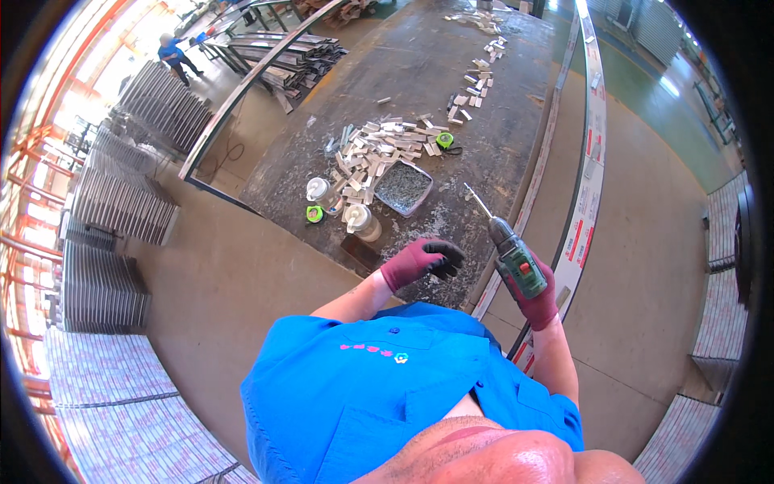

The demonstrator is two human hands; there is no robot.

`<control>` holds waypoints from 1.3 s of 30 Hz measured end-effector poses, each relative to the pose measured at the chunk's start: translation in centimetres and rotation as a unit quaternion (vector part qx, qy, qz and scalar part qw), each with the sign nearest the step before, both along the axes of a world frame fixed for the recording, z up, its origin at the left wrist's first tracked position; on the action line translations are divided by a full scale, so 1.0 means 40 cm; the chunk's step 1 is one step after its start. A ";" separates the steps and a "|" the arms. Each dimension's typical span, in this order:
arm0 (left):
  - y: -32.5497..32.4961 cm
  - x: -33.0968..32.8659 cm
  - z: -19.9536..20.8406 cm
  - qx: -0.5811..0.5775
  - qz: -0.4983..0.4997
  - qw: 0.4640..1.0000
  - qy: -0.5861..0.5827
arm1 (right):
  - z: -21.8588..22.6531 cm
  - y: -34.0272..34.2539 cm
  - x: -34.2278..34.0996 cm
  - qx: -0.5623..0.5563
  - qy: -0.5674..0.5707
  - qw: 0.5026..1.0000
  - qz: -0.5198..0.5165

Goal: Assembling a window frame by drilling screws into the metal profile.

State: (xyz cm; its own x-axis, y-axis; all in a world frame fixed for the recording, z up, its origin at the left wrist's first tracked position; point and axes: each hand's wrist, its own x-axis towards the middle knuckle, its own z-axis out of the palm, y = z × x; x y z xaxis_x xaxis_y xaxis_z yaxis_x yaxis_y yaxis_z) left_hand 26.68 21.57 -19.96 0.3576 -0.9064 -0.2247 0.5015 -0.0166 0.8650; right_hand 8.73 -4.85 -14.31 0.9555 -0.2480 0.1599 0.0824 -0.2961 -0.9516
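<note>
A blue cloth work shirt (pixel 419 355), cut off below. The maroon-gloved right hand (pixel 542 303) has fingers around a green-and-black power drill (pixel 516 262), handle hidden. The left hand (pixel 423 262) has loosely curled, seemingly empty fingers; beyond them, a rectangular plastic tub (pixel 393 207), grey contents indistinct.

We note one dark-green and black handheld power drill (pixel 509 248), gripped about its body in the maroon-gloved right hand (pixel 541 305). A small red-orange part (pixel 524 267) shows on the housing. A slender, straight silver metal bit (pixel 478 202) sits in the dark chuck. We record the tool aslant, bit pointing forward and to the left, over the right side of the dark, scuffed worktop (pixel 512 133). Whether the tip touches it, we cannot tell.
</note>
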 end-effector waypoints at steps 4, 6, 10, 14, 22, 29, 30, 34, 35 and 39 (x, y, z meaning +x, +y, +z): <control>-0.035 -0.041 0.024 0.028 -0.098 0.990 -0.095 | 0.009 0.000 0.004 -0.007 -0.009 1.000 -0.001; -0.070 -0.074 0.077 0.008 -0.128 0.979 -0.157 | 0.007 -0.002 0.000 0.007 -0.003 1.000 -0.006; -0.132 -0.134 0.151 -0.046 -0.193 0.940 -0.276 | 0.006 -0.003 0.000 0.029 0.014 0.999 -0.006; -0.186 -0.176 0.191 -0.155 -0.205 0.850 -0.460 | 0.005 -0.004 -0.003 0.031 0.015 0.999 -0.012; -0.263 -0.237 0.176 -0.304 -0.223 0.697 -0.610 | 0.010 -0.008 -0.002 -0.012 -0.008 1.000 -0.007; -0.290 -0.258 0.175 -0.343 -0.223 0.660 -0.631 | 0.012 -0.009 -0.002 0.004 -0.022 1.000 -0.007; -0.292 -0.260 0.173 -0.345 -0.223 0.656 -0.632 | 0.012 -0.010 -0.002 0.003 -0.017 1.000 -0.005; -0.296 -0.260 0.179 -0.345 -0.226 0.653 -0.636 | 0.013 -0.009 -0.001 0.006 -0.005 1.000 -0.002; -0.296 -0.260 0.179 -0.344 -0.226 0.650 -0.639 | 0.015 -0.009 0.000 0.006 -0.005 1.000 -0.002; -0.294 -0.262 0.181 -0.334 -0.221 0.654 -0.641 | 0.020 -0.009 0.000 -0.012 -0.005 1.000 0.001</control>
State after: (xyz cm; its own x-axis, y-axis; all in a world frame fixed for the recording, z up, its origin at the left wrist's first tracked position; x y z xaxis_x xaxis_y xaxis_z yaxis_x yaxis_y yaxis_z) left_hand 16.22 9.82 -12.72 -0.4669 -0.7275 0.5028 -0.5697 0.6823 0.4582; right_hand 8.72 -5.20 -13.50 0.9544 -0.2424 0.1745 0.0916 -0.3185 -0.9435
